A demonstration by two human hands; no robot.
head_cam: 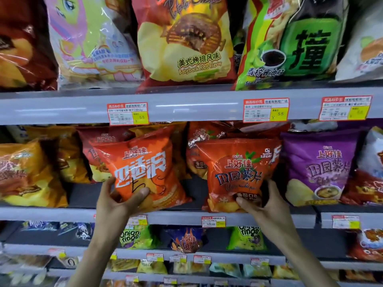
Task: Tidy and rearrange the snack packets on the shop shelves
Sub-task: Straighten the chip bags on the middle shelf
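Observation:
On the middle shelf, my left hand grips the lower left corner of an orange snack packet, which leans tilted to the left. My right hand holds the bottom edge of a red potato chip packet that stands upright at the shelf front. More red packets stand behind these two. A purple chip packet stands just right of the red one.
Yellow-orange packets fill the middle shelf's left end. Big bags stand on the top shelf, among them a ribs-flavour bag and a green bag. Price tags hang on the shelf rails. Below are onion ring packets.

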